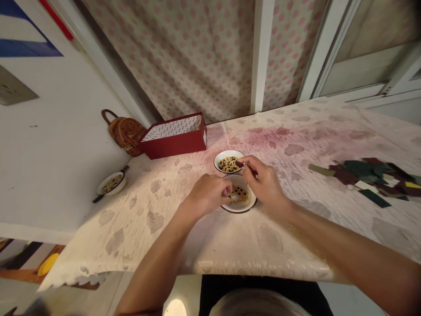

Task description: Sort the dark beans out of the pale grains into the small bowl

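Two small white bowls of mixed beans sit mid-table. My left hand (208, 193) rests curled on the left rim of the near bowl (241, 206), fingertips pinched over the beans. My right hand (263, 182) hovers between the bowls, thumb and forefinger pinched at the near edge of the far bowl (221, 158), holding something too small to name. The beans in both bowls are a mix of pale and dark.
A red open box (174, 138) and a brown woven basket (126, 131) stand at the back left. A third bowl of beans (111, 184) sits at the left table edge. A pile of dark green and maroon flat pieces (368, 175) lies on the right.
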The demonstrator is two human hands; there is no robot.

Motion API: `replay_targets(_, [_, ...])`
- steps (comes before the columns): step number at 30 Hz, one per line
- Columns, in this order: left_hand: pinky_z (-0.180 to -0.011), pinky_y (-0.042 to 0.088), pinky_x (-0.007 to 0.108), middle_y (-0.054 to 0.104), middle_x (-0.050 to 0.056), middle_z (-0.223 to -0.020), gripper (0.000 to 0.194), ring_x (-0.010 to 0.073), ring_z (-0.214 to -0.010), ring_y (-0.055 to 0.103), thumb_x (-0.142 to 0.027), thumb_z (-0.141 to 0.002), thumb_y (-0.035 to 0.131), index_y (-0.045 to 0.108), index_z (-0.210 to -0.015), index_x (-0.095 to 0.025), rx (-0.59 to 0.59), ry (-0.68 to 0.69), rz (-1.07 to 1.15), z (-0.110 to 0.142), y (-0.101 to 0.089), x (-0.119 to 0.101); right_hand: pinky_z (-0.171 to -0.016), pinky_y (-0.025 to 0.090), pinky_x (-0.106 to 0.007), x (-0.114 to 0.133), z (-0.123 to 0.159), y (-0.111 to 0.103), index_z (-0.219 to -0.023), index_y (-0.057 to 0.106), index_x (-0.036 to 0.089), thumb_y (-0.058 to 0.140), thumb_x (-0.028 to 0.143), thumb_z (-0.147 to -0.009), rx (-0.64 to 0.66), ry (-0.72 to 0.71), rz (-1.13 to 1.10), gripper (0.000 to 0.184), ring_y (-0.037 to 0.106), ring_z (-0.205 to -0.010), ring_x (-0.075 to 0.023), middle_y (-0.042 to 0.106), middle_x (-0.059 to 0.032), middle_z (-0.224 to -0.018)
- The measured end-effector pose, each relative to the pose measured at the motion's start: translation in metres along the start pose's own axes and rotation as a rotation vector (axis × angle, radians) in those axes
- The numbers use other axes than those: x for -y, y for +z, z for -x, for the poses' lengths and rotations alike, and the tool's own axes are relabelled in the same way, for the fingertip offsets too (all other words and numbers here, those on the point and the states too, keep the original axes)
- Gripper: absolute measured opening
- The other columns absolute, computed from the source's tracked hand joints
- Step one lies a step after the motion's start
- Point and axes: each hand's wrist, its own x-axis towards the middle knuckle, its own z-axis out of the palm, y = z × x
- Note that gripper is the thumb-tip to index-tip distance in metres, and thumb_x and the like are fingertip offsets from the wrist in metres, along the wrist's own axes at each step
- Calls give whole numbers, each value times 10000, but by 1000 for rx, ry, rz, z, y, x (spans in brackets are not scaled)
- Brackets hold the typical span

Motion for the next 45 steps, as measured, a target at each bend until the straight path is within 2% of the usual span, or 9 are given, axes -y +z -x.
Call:
replay_targets(5, [-807,481,383,750,45,-787,43,244,-785,683,-165,-785,684,714,-773,-194,-7,2,-101,-10,9,-8,-561,390,-268,1,0,1,-1075,675,182,490,222,-941,0,-25,11,232,616,-583,-153,713,-18,-736])
replay_targets(8, [-845,483,409,751,63,-803,87,250,-789,684,-139,-800,644,715,-814,-187,-47,33,-107,-13,14,-9,-555,380,-268,1,-1,1,-1071,681,178,495,225,-940,-4,-23,23,232,614,-585,-154,712,-22,-739])
replay_targets(13, [-780,481,358,738,45,-790,163,223,-778,675,-69,-782,601,702,-828,-188,-105,68,5,-11,17,-6,-554,382,-268,3,-1,0,-1077,685,166,493,228,-939,-4,-13,21,245,595,-567,-148,704,-24,-729])
replay_targets(16, [-726,477,313,735,28,-829,140,193,-772,668,-81,-801,617,693,-853,-187,-180,52,249,-10,20,1,-558,389,-267,3,0,-1,-1083,682,168,493,227,-936,-7,-4,17,247,587,-559,-146,694,-18,-715])
replay_targets(20, [-805,510,303,738,24,-904,178,172,-858,689,-175,-826,700,678,-1002,-193,-324,3,805,-15,26,16,-572,402,-266,4,1,-1,-1079,662,176,487,228,-949,20,-16,-27,224,600,-573,-144,691,-8,-715])
replay_targets(23, [-906,519,331,748,38,-917,278,172,-907,709,-228,-796,779,666,-1042,-167,-330,-21,1171,-20,29,24,-583,417,-261,6,3,0,-1066,652,182,482,223,-961,42,-37,-65,204,614,-587,-139,690,-3,-723])
replay_targets(26, [-946,516,338,770,58,-953,362,176,-938,719,-247,-764,831,667,-1073,-155,-318,-40,1360,-22,27,25,-585,428,-253,8,5,-1,-1059,649,191,474,212,-972,78,-65,-97,196,615,-581,-131,684,7,-720])
replay_targets(36, [-936,527,329,775,38,-915,377,146,-860,715,-248,-754,857,689,-1079,-157,-323,-65,1490,-21,26,22,-561,442,-260,8,5,-1,-1129,630,200,476,224,-966,123,-63,-88,226,623,-569,-147,671,16,-693])
replay_targets(45, [-927,520,330,755,24,-884,368,146,-842,704,-263,-770,837,673,-1085,-164,-365,-21,1386,-20,25,20,-550,441,-259,10,4,-1,-1132,627,215,468,217,-965,144,-68,-94,231,622,-565,-143,687,15,-720])
